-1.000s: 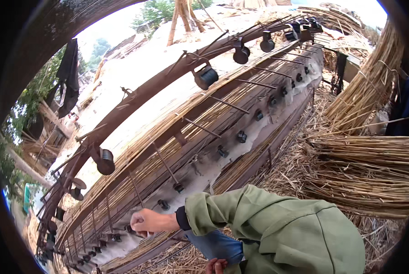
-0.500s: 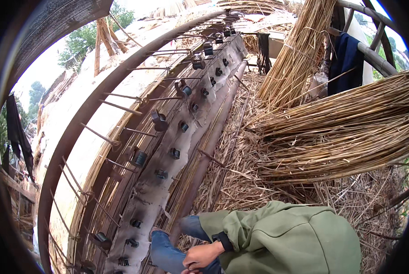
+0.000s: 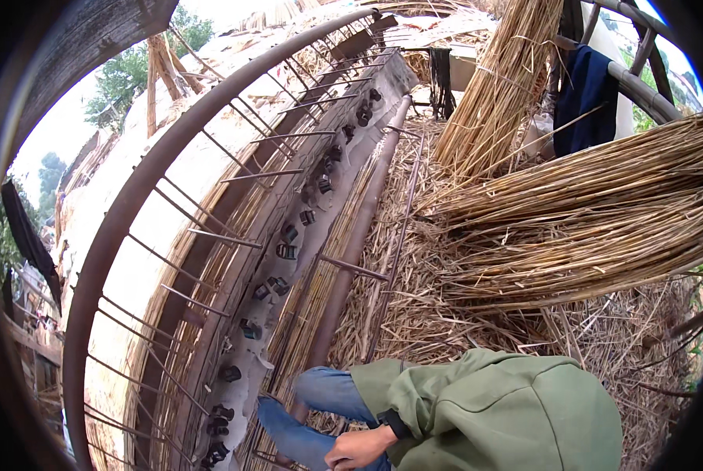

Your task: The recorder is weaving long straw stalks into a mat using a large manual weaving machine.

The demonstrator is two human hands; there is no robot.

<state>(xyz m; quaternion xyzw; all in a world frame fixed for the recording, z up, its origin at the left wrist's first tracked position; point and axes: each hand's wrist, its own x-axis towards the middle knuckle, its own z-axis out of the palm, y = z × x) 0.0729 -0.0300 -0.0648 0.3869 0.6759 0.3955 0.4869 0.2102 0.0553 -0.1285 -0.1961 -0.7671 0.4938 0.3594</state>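
Note:
My right hand (image 3: 359,449) is at the lower edge, its sleeve green with a black band at the wrist. Its fingers are curled, and their tips are partly cut off, so what they hold, if anything, is hidden. It rests close against my bent knees in blue jeans (image 3: 300,436). My left hand is out of the picture. To the left of my legs runs a long frame with a curved brown rail (image 3: 143,177) and many thin rods. Along its beam, a row of small dark bobbins (image 3: 286,250) lies on a ragged grey sheet (image 3: 244,400).
Large bundles of dry reeds (image 3: 587,212) lie to the right, and another reed bundle (image 3: 500,86) leans upright behind. Loose straw (image 3: 406,275) covers the ground. Dark blue cloth (image 3: 587,102) hangs from a pole frame (image 3: 642,90) at the far right. A brown pipe (image 3: 359,235) runs beside the bobbins.
The bobbins, earlier spread in two rows with some out over the rods, now lie together near the grey sheet. My right hand has shifted slightly to the right and down.

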